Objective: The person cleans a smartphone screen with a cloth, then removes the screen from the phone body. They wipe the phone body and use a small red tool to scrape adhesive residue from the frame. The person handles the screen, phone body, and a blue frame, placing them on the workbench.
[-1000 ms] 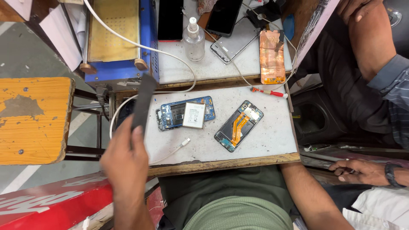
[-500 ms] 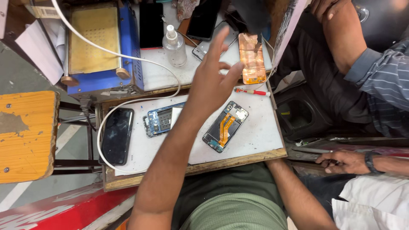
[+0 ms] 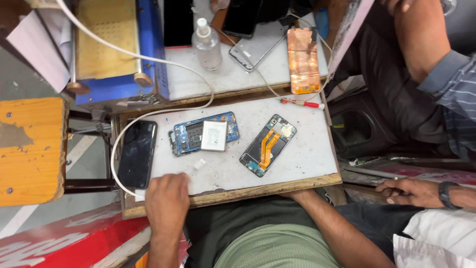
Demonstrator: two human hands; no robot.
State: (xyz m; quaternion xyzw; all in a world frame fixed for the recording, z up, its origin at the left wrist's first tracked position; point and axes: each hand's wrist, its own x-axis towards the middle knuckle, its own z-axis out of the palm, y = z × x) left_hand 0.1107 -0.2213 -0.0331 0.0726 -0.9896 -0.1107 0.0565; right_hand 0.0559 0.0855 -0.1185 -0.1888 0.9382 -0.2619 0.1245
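Spray bottle (image 3: pixel 207 43), red screwdriver (image 3: pixel 303 103), wooden stool (image 3: pixel 30 149)

Your view: bright, even daylight, no hard shadows on white counter (image 3: pixel 297 164). Soft shade only under your left hand (image 3: pixel 167 198) at near edge. Dark phone screen (image 3: pixel 137 154) shows faint pale reflection; copper-coloured panel (image 3: pixel 303 59) glints mildly. Focus sharp across centre. Slight wide-angle bend at frame edges, wooden stool (image 3: pixel 29 149) and corners lean outward. No motion blur.
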